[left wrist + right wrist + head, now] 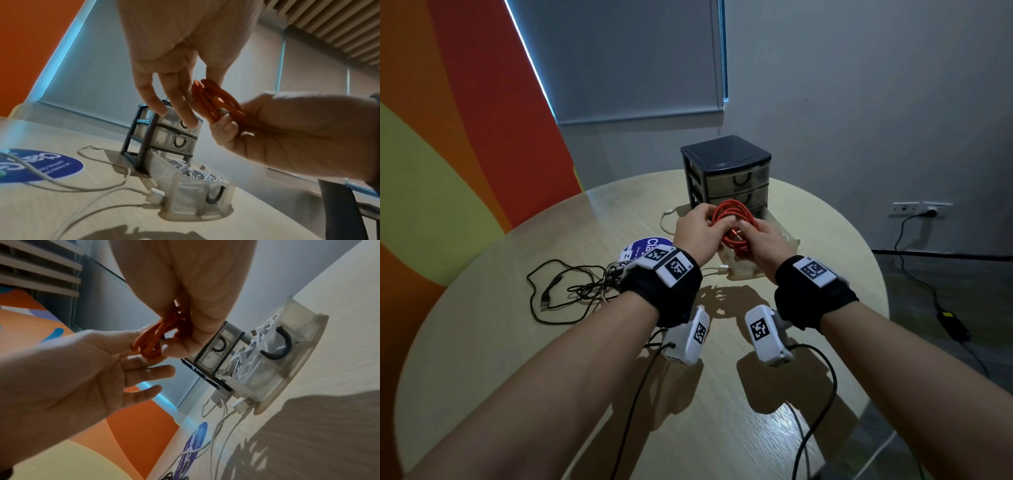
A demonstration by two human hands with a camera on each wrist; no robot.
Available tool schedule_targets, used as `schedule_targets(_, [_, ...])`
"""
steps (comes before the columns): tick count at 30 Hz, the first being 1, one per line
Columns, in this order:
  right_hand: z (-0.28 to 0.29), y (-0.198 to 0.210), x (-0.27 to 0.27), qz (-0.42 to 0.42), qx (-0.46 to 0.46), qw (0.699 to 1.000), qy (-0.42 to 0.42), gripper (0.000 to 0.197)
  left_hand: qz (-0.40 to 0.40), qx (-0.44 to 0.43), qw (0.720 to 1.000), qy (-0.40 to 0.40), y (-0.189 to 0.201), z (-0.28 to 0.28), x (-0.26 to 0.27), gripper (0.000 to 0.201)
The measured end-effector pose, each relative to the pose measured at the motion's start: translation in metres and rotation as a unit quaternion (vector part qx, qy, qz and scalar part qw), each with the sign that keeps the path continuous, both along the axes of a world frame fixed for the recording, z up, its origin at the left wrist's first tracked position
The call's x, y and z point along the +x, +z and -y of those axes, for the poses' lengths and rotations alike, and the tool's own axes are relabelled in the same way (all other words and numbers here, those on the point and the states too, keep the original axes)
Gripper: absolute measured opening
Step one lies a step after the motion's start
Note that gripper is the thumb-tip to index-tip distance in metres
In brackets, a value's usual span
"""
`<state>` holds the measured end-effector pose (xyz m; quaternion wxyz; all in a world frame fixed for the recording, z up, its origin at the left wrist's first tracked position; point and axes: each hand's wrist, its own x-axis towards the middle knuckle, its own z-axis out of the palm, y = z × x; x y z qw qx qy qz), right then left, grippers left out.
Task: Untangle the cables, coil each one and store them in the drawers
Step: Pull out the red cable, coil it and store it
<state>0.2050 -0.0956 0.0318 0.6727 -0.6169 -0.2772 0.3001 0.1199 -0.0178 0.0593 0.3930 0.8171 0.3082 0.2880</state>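
From the head camera, I hold a coiled red cable (pixel 729 219) up in both hands, above the table (pixel 825 260) and just in front of a small drawer unit (pixel 726 171). My left hand (pixel 697 233) steadies one side of the coil while my right hand (pixel 760 243) closes round the other, keeping the loops from springing apart. A tangle of black cables (pixel 571 291) lies on the table to my left, not yet sorted.

From the left wrist, my thumb and forefinger pinch the coil's edge and the other fingers (pixel 156 104) hang straight. Below, the bottom drawer (pixel 197 191) stands pulled out, with white cables (pixel 197 173) already inside, probably ready to take this coil.

From the right wrist, my fingers curl tightly round the red loops.
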Motion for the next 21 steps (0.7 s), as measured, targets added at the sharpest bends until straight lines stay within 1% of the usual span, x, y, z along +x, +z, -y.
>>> schedule_targets(2, [0.0,0.0,0.0,0.02,0.002,1.0,-0.004,0.021,0.016,-0.038,0.999,0.025,0.001,0.002,0.003,0.029])
schedule_targets(4, [0.002,0.0,0.001,0.03,0.007,1.0,0.001,0.019,0.028,-0.111,0.993,0.035,0.001,0.001,0.005,0.027])
schedule_targets(6, [0.005,0.0,0.003,0.012,0.017,0.999,0.029,0.024,0.035,-0.176,0.983,0.036,0.004,0.003,0.005,0.028])
schedule_targets(7, [0.007,0.0,0.004,-0.003,0.025,0.999,0.046,0.027,0.038,-0.193,0.98,0.035,0.005,0.004,0.004,0.028])
schedule_targets(9, [0.009,0.0,0.006,-0.041,0.042,0.995,0.078,0.027,0.044,-0.194,0.979,0.037,0.007,0.003,0.004,0.027])
schedule_targets(11, [0.01,0.002,0.006,-0.082,0.066,0.989,0.108,0.023,0.05,-0.188,0.98,0.044,0.008,0.004,0.004,0.023])
schedule_targets(14, [0.009,0.004,0.007,-0.127,0.092,0.979,0.129,0.019,0.055,-0.202,0.976,0.052,0.009,0.002,0.004,0.024])
schedule_targets(18, [0.01,0.007,0.008,-0.142,0.09,0.975,0.149,0.025,0.056,-0.22,0.973,0.047,0.008,0.001,0.001,0.026])
schedule_targets(21, [0.011,0.005,0.008,-0.139,0.074,0.977,0.143,0.025,0.054,-0.219,0.974,0.026,0.006,0.0,-0.002,0.024])
